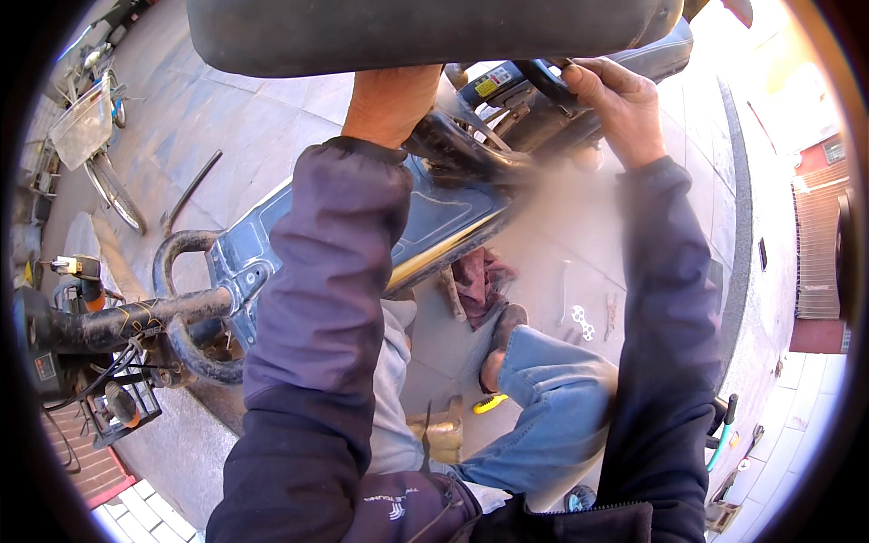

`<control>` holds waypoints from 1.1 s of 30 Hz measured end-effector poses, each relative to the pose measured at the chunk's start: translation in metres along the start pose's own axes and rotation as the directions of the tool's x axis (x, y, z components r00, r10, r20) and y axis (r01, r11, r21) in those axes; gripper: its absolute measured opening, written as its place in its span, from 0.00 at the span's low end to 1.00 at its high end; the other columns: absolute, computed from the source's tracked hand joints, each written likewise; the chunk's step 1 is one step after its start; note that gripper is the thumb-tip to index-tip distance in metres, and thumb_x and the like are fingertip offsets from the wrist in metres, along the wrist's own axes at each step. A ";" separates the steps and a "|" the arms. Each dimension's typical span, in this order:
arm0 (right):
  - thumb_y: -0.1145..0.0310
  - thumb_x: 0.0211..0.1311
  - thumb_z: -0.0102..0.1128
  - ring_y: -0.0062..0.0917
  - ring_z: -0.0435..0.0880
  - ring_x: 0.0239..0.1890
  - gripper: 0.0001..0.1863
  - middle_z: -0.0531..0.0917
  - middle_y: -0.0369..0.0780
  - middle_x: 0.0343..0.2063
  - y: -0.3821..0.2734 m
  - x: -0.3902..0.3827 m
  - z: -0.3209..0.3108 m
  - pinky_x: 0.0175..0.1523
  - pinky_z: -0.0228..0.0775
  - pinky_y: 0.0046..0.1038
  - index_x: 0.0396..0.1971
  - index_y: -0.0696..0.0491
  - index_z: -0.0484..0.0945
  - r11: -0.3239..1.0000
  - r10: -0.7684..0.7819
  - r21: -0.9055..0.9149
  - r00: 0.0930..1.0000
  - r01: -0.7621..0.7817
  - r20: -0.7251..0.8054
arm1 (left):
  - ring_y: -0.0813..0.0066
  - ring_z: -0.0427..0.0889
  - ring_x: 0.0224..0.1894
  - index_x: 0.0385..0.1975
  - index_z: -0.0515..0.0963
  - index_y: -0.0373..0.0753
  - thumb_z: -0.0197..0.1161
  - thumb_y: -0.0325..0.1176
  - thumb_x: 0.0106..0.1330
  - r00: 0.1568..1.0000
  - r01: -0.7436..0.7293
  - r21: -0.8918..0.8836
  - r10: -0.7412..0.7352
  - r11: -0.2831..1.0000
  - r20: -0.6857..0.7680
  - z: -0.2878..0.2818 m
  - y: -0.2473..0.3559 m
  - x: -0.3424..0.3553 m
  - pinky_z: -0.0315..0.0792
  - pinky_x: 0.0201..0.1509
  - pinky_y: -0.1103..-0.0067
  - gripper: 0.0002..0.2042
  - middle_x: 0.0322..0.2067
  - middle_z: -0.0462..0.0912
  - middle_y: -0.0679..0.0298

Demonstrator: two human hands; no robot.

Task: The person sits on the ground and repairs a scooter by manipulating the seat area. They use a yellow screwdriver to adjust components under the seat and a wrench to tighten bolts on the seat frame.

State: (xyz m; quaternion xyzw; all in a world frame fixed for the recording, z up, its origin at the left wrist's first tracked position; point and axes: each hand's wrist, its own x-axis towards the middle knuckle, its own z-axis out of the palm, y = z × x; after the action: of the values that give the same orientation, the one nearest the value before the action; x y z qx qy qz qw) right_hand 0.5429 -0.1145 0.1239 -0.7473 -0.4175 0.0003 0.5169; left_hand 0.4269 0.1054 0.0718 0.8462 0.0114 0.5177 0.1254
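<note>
A black padded seat spans the top of the view. My left hand reaches up behind its lower edge, so its fingers are hidden. To the right, my right hand has thumb and fingers closed on a black curved piece just below the seat. Under both hands lies an electric scooter with a dark, scuffed frame tube and a blue footboard. A dark panel with a yellow label shows between my hands.
The scooter's steering column extends left. Near my legs are a maroon cloth, a yellow-handled tool and a silver multi-hole spanner. A bent black tube and a bicycle are farther left. A kerb curves along the right.
</note>
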 end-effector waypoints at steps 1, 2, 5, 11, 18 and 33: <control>0.61 0.53 0.67 0.14 0.76 0.30 0.15 0.82 0.33 0.25 -0.002 -0.003 0.003 0.39 0.70 0.17 0.35 0.57 0.82 1.000 0.007 0.000 1.000 -0.007 -0.026 | 0.71 0.72 0.46 0.46 0.73 0.36 0.54 0.32 0.65 1.000 -0.003 -0.002 0.003 1.000 -0.003 0.000 -0.001 0.000 0.64 0.52 0.78 0.12 0.44 0.75 0.62; 0.63 0.53 0.67 0.13 0.76 0.30 0.14 0.82 0.33 0.25 -0.008 -0.007 0.007 0.38 0.69 0.16 0.34 0.57 0.83 0.998 0.038 0.042 0.998 -0.035 -0.055 | 0.70 0.72 0.46 0.46 0.72 0.36 0.54 0.32 0.65 1.000 -0.009 -0.001 0.009 1.000 -0.009 0.000 -0.001 0.001 0.64 0.53 0.78 0.12 0.45 0.75 0.61; 0.64 0.53 0.67 0.12 0.75 0.29 0.13 0.81 0.32 0.24 -0.004 -0.017 0.014 0.36 0.68 0.16 0.34 0.57 0.82 0.991 0.088 0.107 0.993 -0.080 -0.073 | 0.69 0.71 0.47 0.47 0.71 0.35 0.52 0.33 0.66 1.000 -0.015 -0.001 0.015 1.000 -0.016 0.000 -0.003 0.002 0.62 0.54 0.77 0.13 0.46 0.74 0.60; 0.66 0.59 0.60 0.11 0.71 0.23 0.09 0.76 0.30 0.19 -0.012 -0.044 0.058 0.29 0.64 0.15 0.32 0.57 0.81 0.954 0.227 0.189 0.972 -0.233 0.054 | 0.66 0.69 0.50 0.49 0.70 0.35 0.50 0.35 0.67 1.000 0.000 -0.035 -0.001 0.999 -0.025 -0.001 -0.005 0.004 0.60 0.56 0.75 0.14 0.48 0.72 0.58; 0.68 0.61 0.55 0.15 0.74 0.22 0.11 0.77 0.34 0.19 -0.030 -0.051 0.042 0.31 0.69 0.17 0.28 0.61 0.77 0.920 0.341 -0.027 0.767 -0.390 0.544 | 0.63 0.66 0.53 0.51 0.68 0.35 0.47 0.37 0.69 0.999 0.011 -0.070 -0.014 0.997 -0.047 -0.003 -0.014 0.000 0.58 0.59 0.72 0.16 0.50 0.70 0.55; 0.69 0.58 0.59 0.16 0.74 0.18 0.10 0.78 0.35 0.18 0.010 -0.123 0.010 0.23 0.66 0.18 0.34 0.60 0.78 0.591 0.620 0.315 0.668 -0.742 0.411 | 0.62 0.65 0.56 0.52 0.67 0.35 0.45 0.39 0.70 0.982 0.176 -0.413 -0.188 0.894 0.013 -0.015 -0.005 0.013 0.56 0.61 0.71 0.17 0.51 0.69 0.54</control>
State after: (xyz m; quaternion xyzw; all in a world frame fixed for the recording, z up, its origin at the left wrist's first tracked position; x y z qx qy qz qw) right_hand 0.4645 -0.1848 0.0579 -0.6987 -0.1471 0.3954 0.5778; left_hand 0.4200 0.1154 0.0888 0.7888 -0.0172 0.5059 0.3485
